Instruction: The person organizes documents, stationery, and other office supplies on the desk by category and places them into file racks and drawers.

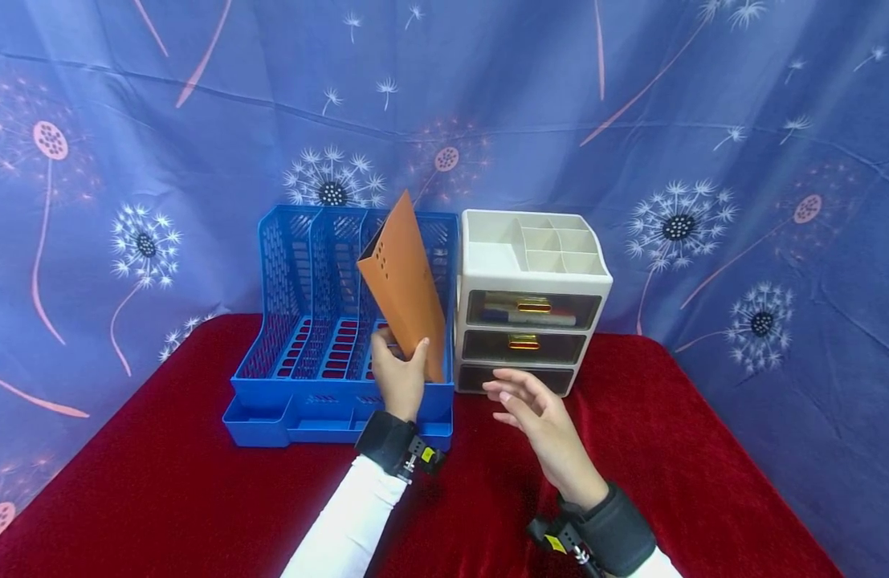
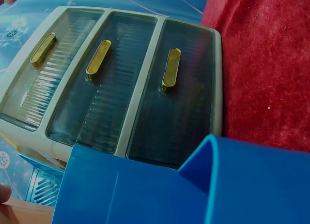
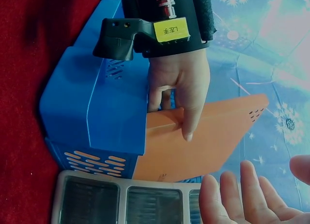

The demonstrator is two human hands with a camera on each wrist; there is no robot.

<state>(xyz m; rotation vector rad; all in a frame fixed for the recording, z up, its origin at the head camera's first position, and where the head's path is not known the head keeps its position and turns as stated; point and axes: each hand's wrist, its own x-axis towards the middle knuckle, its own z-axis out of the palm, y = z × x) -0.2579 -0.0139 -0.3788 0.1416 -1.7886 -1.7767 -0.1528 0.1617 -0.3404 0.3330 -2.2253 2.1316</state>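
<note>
An orange folder point(image 1: 406, 281) stands tilted in the right-hand part of a blue file rack point(image 1: 339, 393), its top leaning left and rising above the rack. My left hand point(image 1: 399, 373) grips the folder's near edge low down, thumb on the right face; in the right wrist view that thumb presses on the orange folder point(image 3: 193, 141). My right hand point(image 1: 534, 413) hangs in the air in front of the white drawer unit point(image 1: 538, 281), fingers loosely bent and holding nothing. The left wrist view mostly shows the drawer unit point(image 2: 131, 88), with only slivers of hand at its left edge.
Right beside the rack, the drawer unit has dark see-through drawers with gold handles point(image 1: 534, 305) and a divided top tray point(image 1: 495, 255). Pens point(image 1: 531, 318) lie in its top drawer. Red cloth point(image 1: 632, 417) covers the table, and a blue dandelion-print curtain point(image 1: 531, 96) hangs behind.
</note>
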